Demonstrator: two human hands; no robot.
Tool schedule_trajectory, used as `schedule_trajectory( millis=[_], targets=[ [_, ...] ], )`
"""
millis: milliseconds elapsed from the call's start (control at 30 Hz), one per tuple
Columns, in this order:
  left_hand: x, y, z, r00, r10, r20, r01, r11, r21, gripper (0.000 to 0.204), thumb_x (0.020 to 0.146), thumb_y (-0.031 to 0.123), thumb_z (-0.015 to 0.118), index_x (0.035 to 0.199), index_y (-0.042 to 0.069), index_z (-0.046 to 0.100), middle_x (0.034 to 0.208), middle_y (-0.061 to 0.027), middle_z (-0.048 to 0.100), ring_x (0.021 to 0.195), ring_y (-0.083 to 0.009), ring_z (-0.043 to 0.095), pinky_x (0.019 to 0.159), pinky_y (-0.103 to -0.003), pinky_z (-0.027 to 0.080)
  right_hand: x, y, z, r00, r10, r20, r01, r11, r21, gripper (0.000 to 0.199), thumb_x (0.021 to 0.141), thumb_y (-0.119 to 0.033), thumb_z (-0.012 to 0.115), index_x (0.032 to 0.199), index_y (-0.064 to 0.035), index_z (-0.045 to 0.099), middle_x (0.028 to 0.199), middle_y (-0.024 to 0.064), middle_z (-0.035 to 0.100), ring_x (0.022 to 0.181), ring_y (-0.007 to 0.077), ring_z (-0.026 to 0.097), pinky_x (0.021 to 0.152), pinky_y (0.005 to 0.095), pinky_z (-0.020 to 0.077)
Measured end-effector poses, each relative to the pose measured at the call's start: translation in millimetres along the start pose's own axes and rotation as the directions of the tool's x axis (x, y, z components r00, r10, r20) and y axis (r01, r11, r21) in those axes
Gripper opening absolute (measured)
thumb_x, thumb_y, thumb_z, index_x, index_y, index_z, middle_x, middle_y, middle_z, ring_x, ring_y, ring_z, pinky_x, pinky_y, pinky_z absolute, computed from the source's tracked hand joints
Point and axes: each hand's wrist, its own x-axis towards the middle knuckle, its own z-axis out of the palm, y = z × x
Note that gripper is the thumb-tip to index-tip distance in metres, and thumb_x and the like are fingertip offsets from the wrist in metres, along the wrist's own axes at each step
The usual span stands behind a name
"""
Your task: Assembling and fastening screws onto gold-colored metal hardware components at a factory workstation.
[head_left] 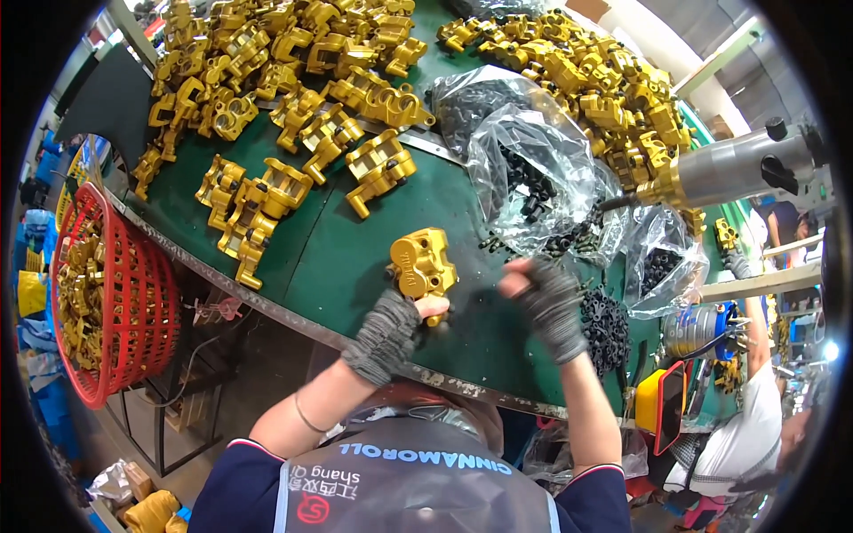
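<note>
My left hand (391,330), in a grey knit glove with bare fingertips, is closed around the lower part of a gold brake caliper (422,262). The caliper is raised over the green table in front of me. To its right is my right hand (548,304), gloved alike and smeared by motion, so I cannot tell whether its fingers hold anything. Just beyond that hand lie small dark screws (562,244), beside an open clear plastic bag (524,173) of black parts. A heap of small black pieces (606,329) sits right of my right wrist.
Gold calipers (267,200) lie on the green table (329,284) at left, with larger piles behind. A red basket (133,302) of gold parts stands left. A metal power tool (737,164) juts in from the right, above a yellow-and-black box (660,404). Another person (742,426) works far right.
</note>
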Motion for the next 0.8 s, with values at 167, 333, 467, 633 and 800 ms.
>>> schedule_trajectory(
  millis=[167,333,467,633,800],
  targets=[
    [-16.8,40.6,-20.2,0.905,0.280,0.322,-0.358,0.089,0.929,0.026,0.073,0.010,0.061,0.098,0.007,0.052,0.084,-0.0059,0.059,0.080,-0.0159,0.055,0.067,-0.026,0.045,31.4,29.8,-36.5,0.914,0.258,-0.314,-0.385,0.799,-0.463,0.024,0.076,-0.025,0.064,0.086,-0.0038,0.057,0.069,0.0118,0.060,0.063,0.0248,0.059,0.061,0.0337,0.0462],
    [-5.2,59.9,-27.9,0.515,0.405,0.755,-0.414,-0.654,0.633,0.036,0.070,0.017,0.064,0.102,0.009,0.050,0.088,-0.0102,0.058,0.083,-0.0218,0.056,0.071,-0.032,0.045,24.5,53.9,-42.0,0.962,0.143,-0.231,-0.261,0.726,-0.637,0.021,0.076,-0.022,0.062,0.086,-0.0043,0.056,0.070,0.0126,0.059,0.064,0.0287,0.058,0.062,0.0354,0.0459],
    [-22.9,61.5,-3.9,0.885,0.392,-0.252,0.042,0.472,0.881,0.039,0.068,0.016,0.065,0.103,0.008,0.050,0.096,-0.0109,0.055,0.086,-0.0245,0.055,0.075,-0.035,0.045,4.9,22.7,-36.2,0.983,-0.001,-0.183,-0.081,0.895,-0.439,0.015,0.076,-0.014,0.060,0.088,-0.0038,0.057,0.078,0.0129,0.058,0.068,0.0264,0.057,0.063,0.0337,0.0457],
    [-3.9,22.1,-6.8,0.821,0.559,0.112,-0.244,0.166,0.956,0.046,0.067,0.020,0.066,0.107,0.009,0.046,0.097,-0.0123,0.057,0.087,-0.0276,0.056,0.075,-0.036,0.044,2.1,1.3,4.3,0.999,-0.012,0.041,0.008,0.997,0.080,0.016,0.076,-0.003,0.055,0.092,-0.0032,0.057,0.086,0.0117,0.057,0.073,0.0183,0.056,0.064,0.0292,0.0450],
    [-11.6,12.7,-2.1,0.830,0.544,0.126,-0.310,0.262,0.914,0.044,0.068,0.018,0.064,0.106,0.008,0.046,0.095,-0.0121,0.057,0.085,-0.0284,0.056,0.074,-0.037,0.045,3.1,-19.5,31.1,0.981,-0.120,0.151,0.100,0.986,0.134,0.019,0.075,0.000,0.056,0.093,-0.0029,0.057,0.080,0.0077,0.058,0.071,0.0125,0.055,0.064,0.0253,0.0443]
  ],
)
